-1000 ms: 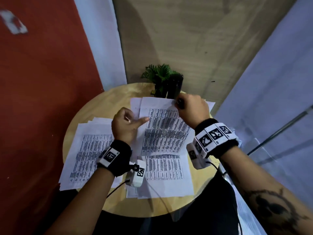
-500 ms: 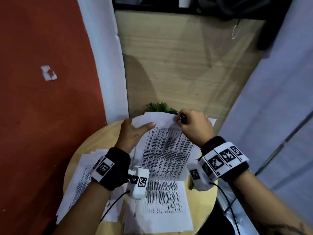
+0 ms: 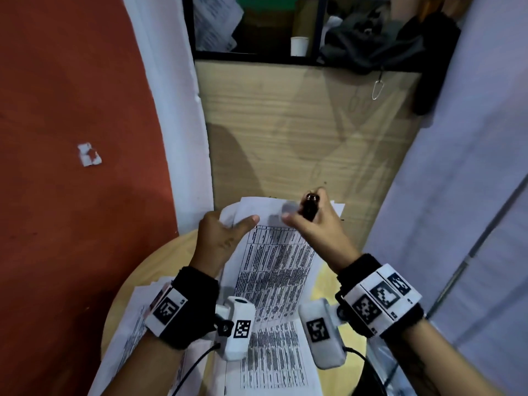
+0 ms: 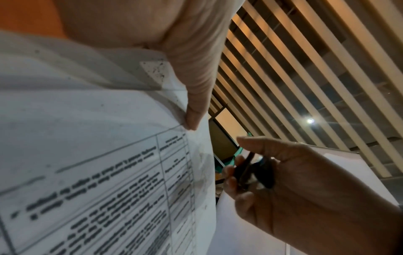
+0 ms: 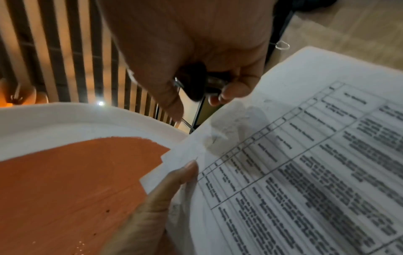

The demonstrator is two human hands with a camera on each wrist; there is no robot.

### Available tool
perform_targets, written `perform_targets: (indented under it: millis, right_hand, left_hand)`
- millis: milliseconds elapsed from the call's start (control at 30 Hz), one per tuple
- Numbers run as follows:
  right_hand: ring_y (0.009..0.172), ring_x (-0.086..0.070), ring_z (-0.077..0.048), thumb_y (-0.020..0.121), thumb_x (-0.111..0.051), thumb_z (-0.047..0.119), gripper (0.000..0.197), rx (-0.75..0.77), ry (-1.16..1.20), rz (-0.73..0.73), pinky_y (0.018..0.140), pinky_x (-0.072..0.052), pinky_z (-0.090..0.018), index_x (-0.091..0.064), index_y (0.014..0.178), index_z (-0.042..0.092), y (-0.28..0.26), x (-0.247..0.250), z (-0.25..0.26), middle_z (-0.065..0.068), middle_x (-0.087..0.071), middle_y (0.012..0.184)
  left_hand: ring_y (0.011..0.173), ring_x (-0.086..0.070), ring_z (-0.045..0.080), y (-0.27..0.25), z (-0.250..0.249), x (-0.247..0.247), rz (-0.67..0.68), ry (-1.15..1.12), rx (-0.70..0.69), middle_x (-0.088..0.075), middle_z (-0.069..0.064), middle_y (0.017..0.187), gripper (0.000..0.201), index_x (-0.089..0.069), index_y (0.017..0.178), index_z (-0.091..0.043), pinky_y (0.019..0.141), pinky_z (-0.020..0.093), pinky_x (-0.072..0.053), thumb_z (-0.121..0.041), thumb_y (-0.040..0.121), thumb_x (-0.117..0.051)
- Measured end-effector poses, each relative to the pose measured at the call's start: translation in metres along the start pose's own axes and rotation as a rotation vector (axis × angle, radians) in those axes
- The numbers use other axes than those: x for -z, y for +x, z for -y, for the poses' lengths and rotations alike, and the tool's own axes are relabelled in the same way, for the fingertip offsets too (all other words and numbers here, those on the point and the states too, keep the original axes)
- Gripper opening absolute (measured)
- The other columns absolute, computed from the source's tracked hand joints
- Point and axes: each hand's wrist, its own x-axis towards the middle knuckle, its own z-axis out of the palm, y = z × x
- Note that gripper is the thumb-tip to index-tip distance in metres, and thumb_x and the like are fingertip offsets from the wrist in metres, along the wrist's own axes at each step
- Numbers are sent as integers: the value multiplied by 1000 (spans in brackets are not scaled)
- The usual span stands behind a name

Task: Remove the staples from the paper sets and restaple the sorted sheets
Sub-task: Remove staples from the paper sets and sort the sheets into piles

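Observation:
My left hand [image 3: 225, 235] holds a set of printed sheets [image 3: 277, 264] raised off the round wooden table [image 3: 325, 284], thumb [image 4: 194, 119] pressed on its top left corner. The same sheets [image 5: 305, 163] fill the right wrist view, their top margin rumpled. My right hand [image 3: 308, 221] grips a small dark staple remover [image 3: 310, 207] just above the top edge of the sheets; the staple remover [image 4: 250, 170] sits curled in the fingers. I cannot make out a staple.
More printed sheets [image 3: 274, 361] lie on the table beneath, and a stack [image 3: 128, 332] sits at the left. A wooden cabinet front [image 3: 300, 132] stands behind, with a shelf holding a white cup [image 3: 299, 46]. A red wall [image 3: 71, 138] is left.
Both hands have lifted the paper set up from the table toward me, and my view has tilted upward. The right hand with the staple remover has come off the top edge.

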Motion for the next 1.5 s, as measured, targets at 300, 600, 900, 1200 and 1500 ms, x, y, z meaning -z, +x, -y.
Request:
perform_targets:
  millis: [300,600,900,1200,1500]
  right_hand:
    - [94,-63,-15,65,-78,16,41,362,18,91,83,-53,-31,-50,92,30,-12,-6,13,-2,-64,103]
    - [97,-61,-16,65,-79,26,47,571,-123,5,74,-58,-33,-67,107,8,-17,-3,17,-3,-58,108]
    - [100,-62,-21,72,-75,27,44,719,-233,-29,80,-54,-42,-66,107,1,-15,-4,14,-8,-63,109]
    - [93,-63,-27,72,-76,20,38,756,-333,-36,77,-53,-42,-67,105,3,-15,-4,15,-8,-66,106]
    - [90,-64,-25,72,-77,20,35,743,-306,-44,71,-55,-42,-69,100,2,-16,-4,13,-8,-67,100]
  left_hand:
    - [82,-66,22,-5,-18,-4,40,-11,-13,-73,19,93,53,-74,97,-7,77,52,-53,-46,61,-74]
    - [85,-64,44,-7,-26,-2,76,-16,-65,-71,23,88,36,-74,95,-13,75,57,-51,-39,70,-72]
    - [65,-59,4,-11,-33,1,122,-10,-63,-70,-3,68,4,-72,84,-8,64,25,-47,-8,84,-68]
    - [81,-65,15,-14,-36,3,143,-65,-64,-74,12,88,16,-74,96,-9,77,36,-51,-14,81,-72]
    - [87,-61,14,-14,-41,2,211,-106,-76,-70,19,94,19,-71,100,-1,80,29,-48,-10,83,-68]
